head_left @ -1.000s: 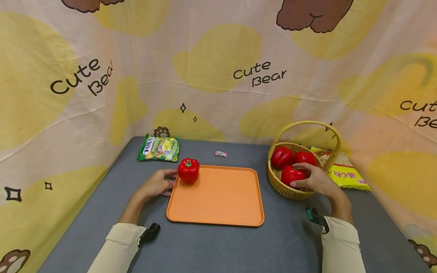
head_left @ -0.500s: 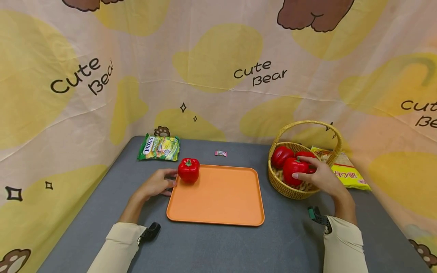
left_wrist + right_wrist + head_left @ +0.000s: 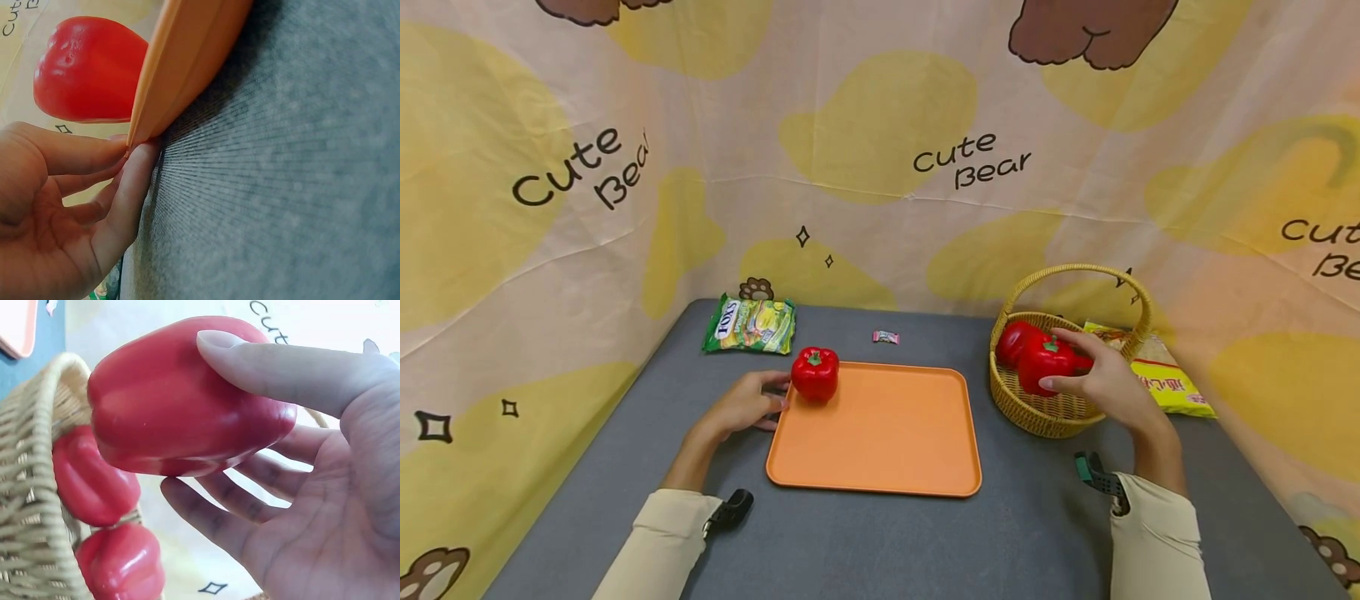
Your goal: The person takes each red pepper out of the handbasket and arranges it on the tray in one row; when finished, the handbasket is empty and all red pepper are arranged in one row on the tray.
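An orange tray (image 3: 887, 437) lies on the table, and my left hand (image 3: 743, 405) pinches its left rim between thumb and fingers, as the left wrist view also shows. At the tray's far left corner, close to that hand, stands a red bell pepper (image 3: 87, 75) with a green stem. Over the wicker basket (image 3: 1037, 422) my right hand (image 3: 1112, 385) holds a second red bell pepper (image 3: 169, 406), thumb on one side and fingers on the other. Two more red peppers (image 3: 94, 481) lie inside the basket; in the head view the held one partly hides them.
A green FOX'S candy bag (image 3: 751, 325) lies at the back left. A small wrapped candy (image 3: 886, 337) is behind the tray. Right of the basket, partly behind it, is a yellow food packet (image 3: 1168, 387). The basket's tall handle (image 3: 1078, 268) arches overhead. A printed cloth (image 3: 865, 167) hangs behind the table.
My right hand has lifted the pepper up from its place in the basket, and it now overlaps the other peppers. The left hand and tray have stayed put.
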Demonstrator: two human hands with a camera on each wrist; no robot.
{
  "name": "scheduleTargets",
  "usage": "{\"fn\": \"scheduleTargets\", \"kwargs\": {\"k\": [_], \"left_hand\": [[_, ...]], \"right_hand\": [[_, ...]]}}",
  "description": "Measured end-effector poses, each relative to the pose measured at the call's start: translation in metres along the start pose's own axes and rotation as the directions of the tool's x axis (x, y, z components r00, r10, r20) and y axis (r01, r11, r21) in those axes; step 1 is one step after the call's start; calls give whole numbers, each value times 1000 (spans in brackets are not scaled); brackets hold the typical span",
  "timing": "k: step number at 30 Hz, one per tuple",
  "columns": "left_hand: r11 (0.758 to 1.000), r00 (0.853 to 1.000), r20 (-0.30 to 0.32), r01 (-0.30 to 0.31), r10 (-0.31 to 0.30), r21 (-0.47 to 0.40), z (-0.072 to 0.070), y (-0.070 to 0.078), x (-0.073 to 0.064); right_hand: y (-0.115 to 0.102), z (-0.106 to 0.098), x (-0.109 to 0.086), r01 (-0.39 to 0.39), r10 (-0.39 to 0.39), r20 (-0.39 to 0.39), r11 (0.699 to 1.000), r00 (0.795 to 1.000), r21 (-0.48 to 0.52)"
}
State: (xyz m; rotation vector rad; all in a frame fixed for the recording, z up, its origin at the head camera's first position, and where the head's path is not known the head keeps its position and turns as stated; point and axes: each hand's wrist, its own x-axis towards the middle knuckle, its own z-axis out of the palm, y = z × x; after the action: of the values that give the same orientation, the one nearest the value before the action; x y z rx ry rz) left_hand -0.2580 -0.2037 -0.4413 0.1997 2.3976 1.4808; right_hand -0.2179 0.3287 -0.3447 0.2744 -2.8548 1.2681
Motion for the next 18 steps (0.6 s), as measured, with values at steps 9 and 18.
{"fn": "scheduleTargets", "kwargs": {"k": [9, 18], "left_hand": [[1000, 1000, -3, 5, -5, 3, 0, 1, -1], [1000, 1000, 3, -6, 6, -6, -1, -1, -1]], "right_hand": [[-14, 18, 8, 83, -84, -15, 995, 996, -54], [-30, 51, 20, 115, -114, 55, 993, 992, -17]]}}
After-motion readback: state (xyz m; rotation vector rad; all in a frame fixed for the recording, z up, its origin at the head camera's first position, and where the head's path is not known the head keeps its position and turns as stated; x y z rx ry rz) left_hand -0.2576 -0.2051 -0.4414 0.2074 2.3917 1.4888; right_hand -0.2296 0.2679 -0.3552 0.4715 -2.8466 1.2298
